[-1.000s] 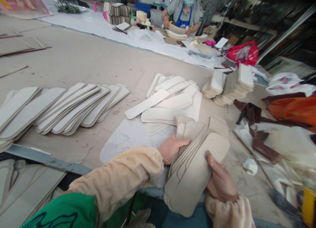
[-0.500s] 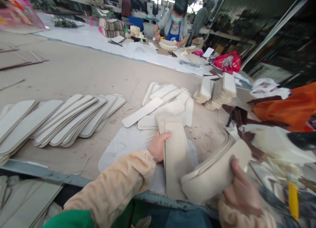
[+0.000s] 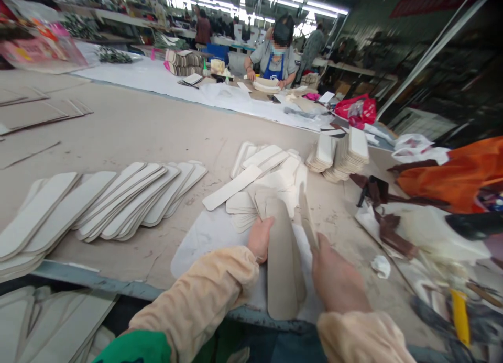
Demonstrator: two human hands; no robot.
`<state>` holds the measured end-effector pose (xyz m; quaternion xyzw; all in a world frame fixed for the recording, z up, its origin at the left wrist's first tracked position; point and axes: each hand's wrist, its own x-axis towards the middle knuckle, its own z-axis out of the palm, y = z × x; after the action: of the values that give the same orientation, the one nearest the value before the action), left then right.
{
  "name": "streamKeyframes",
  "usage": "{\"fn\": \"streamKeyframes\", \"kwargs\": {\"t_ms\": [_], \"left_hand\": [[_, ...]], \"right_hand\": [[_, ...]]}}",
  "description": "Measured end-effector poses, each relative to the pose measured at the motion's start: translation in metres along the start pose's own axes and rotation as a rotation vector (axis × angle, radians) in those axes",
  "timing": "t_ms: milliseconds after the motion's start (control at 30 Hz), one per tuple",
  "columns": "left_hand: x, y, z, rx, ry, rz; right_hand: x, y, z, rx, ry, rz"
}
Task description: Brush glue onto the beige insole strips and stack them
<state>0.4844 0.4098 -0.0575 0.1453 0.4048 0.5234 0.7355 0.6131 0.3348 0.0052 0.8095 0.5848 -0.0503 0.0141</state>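
Note:
My left hand [image 3: 260,236] is closed on the left edge of a small stack of long beige insole boards [image 3: 281,261]. The stack lies flat on a white sheet [image 3: 204,232] at the table's front edge. My right hand [image 3: 337,280] sits just right of the stack. Its thumb and fingers are pressed on another board [image 3: 307,220], which stands on edge, tilted and seen almost edge-on. Both arms wear fuzzy cream sleeves.
A fanned row of boards [image 3: 118,200] lies at the left, with a loose pile [image 3: 267,166] just ahead and taller stacks [image 3: 341,152] to the right. Brown straps [image 3: 387,221], an orange bag [image 3: 451,169] and clutter fill the right side. A person in a blue apron [image 3: 275,59] works at the far end.
The right hand had swung a bent bundle of boards out to the right. It is now back beside the flat stack, holding a board on edge. The left hand stayed put.

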Motion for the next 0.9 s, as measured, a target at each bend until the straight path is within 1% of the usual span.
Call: {"fn": "streamKeyframes", "kwargs": {"t_ms": [33, 100, 167, 233, 333, 433, 533, 600, 633, 733, 800, 900], "left_hand": [[-0.001, 0.000, 0.000, -0.027, -0.032, -0.003], [-0.004, 0.000, 0.000, -0.086, -0.148, -0.034], [-0.006, 0.002, -0.002, -0.102, -0.254, -0.053], [-0.008, 0.004, -0.004, -0.065, -0.294, -0.048], [-0.006, 0.006, -0.007, -0.025, -0.285, -0.062], [-0.002, 0.005, -0.008, -0.048, -0.274, -0.120], [0.002, 0.004, -0.009, -0.076, -0.222, -0.152], [0.004, 0.004, -0.010, -0.079, -0.175, -0.182], [0.006, 0.004, -0.011, -0.076, -0.155, -0.198], [0.009, 0.006, -0.012, -0.073, -0.128, -0.238], [0.010, 0.007, -0.012, -0.088, -0.126, -0.249], [0.011, 0.009, -0.010, -0.119, -0.162, -0.223]], "right_hand": [[-0.005, -0.020, 0.002, -0.102, -0.040, -0.027], [-0.014, -0.056, 0.006, -0.206, -0.097, -0.070], [-0.018, -0.080, 0.010, -0.258, -0.097, -0.070], [-0.018, -0.091, 0.015, -0.291, -0.087, -0.067], [-0.019, -0.094, 0.022, -0.314, -0.086, -0.069], [-0.019, -0.091, 0.018, -0.293, -0.101, -0.064], [-0.017, -0.079, 0.006, -0.192, -0.179, -0.099], [-0.013, -0.062, 0.000, -0.070, -0.215, -0.147], [-0.010, -0.052, 0.000, 0.003, -0.212, -0.171], [-0.002, -0.018, 0.011, 0.283, -0.142, -0.219], [0.000, 0.000, 0.024, 0.524, -0.097, -0.171], [-0.003, 0.013, 0.037, 0.780, -0.080, 0.006]]}}
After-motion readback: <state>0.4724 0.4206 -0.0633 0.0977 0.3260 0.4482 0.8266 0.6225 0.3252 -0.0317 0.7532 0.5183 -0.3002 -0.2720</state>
